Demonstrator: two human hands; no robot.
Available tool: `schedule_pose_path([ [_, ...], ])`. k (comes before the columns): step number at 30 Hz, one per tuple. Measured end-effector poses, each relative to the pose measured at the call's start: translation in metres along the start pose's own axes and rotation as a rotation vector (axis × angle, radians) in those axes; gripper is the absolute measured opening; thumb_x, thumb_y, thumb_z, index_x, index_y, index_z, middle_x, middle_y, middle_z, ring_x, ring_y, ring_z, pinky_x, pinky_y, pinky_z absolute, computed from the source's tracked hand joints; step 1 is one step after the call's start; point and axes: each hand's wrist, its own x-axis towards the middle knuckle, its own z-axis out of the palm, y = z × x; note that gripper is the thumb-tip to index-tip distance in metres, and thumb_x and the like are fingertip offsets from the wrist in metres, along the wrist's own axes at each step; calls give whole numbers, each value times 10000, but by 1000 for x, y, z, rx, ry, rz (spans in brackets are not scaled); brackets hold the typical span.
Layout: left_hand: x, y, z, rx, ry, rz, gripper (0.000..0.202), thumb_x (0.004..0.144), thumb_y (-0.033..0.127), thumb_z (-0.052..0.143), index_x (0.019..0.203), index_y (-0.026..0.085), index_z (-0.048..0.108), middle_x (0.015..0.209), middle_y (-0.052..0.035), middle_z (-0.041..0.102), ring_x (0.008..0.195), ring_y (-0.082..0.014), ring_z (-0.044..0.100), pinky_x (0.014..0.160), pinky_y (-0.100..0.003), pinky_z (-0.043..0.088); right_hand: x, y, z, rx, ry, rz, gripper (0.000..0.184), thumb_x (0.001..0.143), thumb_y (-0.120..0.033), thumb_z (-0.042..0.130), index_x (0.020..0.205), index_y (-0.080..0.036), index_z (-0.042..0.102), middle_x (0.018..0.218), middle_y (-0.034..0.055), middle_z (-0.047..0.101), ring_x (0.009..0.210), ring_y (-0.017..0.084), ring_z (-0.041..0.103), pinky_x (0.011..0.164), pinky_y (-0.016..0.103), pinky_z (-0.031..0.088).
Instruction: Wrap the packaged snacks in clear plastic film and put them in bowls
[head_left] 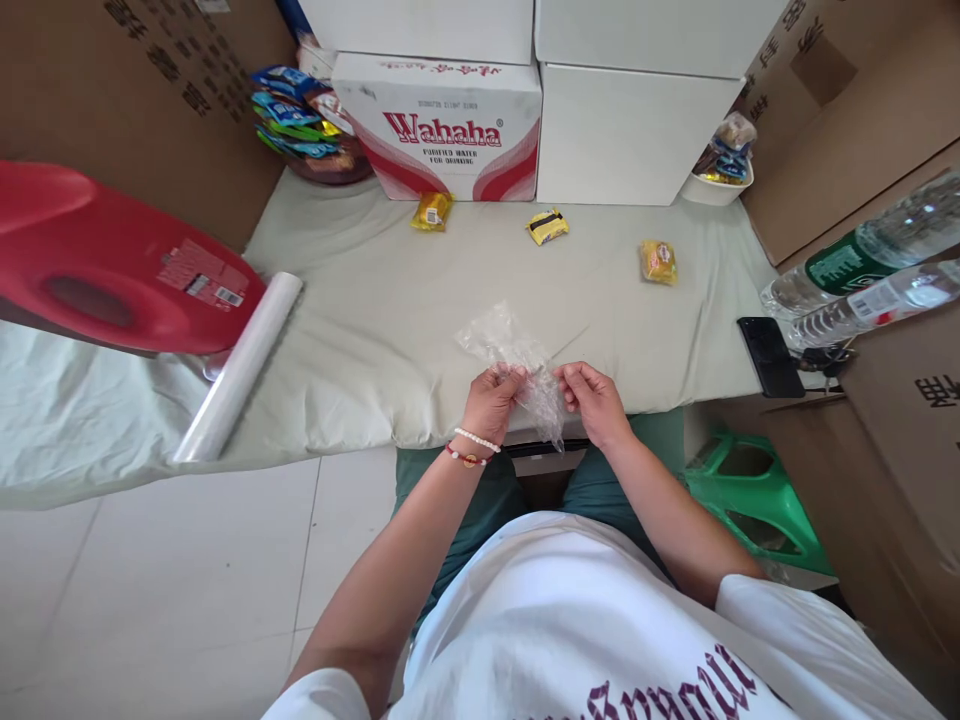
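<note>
A crumpled clear plastic bag (541, 396) is stretched between my two hands at the front edge of the cloth-covered table. My left hand (491, 400), with bracelets at the wrist, is closed and pinches the bag's left side. On the other side my right hand (596, 402) has its fingers curled in a pinch at the bag's right edge. Part of the bag spreads beyond my fingers onto the cloth, and a lower end hangs toward my lap. A thin pale line, perhaps a tie or a crease (571, 342), runs out just past my right fingertips.
Three small yellow packets (548, 227) lie farther back, before a Wahaha carton (450, 130) and white boxes (622, 130). Left are a clear film roll (240, 370) and a red jug (112, 260). Right are a phone (770, 357) and water bottles (877, 300); a green stool (757, 500) stands below.
</note>
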Motion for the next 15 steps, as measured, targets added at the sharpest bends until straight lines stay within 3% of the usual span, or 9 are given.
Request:
schedule_pose_path([
  [3,0,-3,3,-20,15,2,507,652,522,918,894,203,607,929,-19,725,812,-162,691,744,-312,554,-4,0,7,-272,-44,-164,342,837,-581,763,914,-248,758,875,23,650,738,156,550,648,276,472],
  [6,-1,-11,7,-47,-8,37,552,608,439,951,959,213,589,1011,-11,714,907,-166,709,840,-343,576,-3,4,10,-394,-15,-232,249,852,-493,735,838,-244,741,875,32,643,730,163,553,690,303,478],
  [10,-2,-19,1,26,-5,23,457,532,314,961,850,172,666,976,-51,749,991,-196,708,943,-340,553,2,8,9,-291,44,-150,252,862,-482,696,819,-234,682,811,10,610,741,166,551,720,306,481],
  [15,8,-5,-21,31,63,-9,298,706,339,841,852,187,631,919,-60,754,921,-198,734,825,-339,591,19,0,-2,-5,123,-9,343,812,-551,711,853,-246,559,842,-14,609,759,146,572,682,273,530],
])
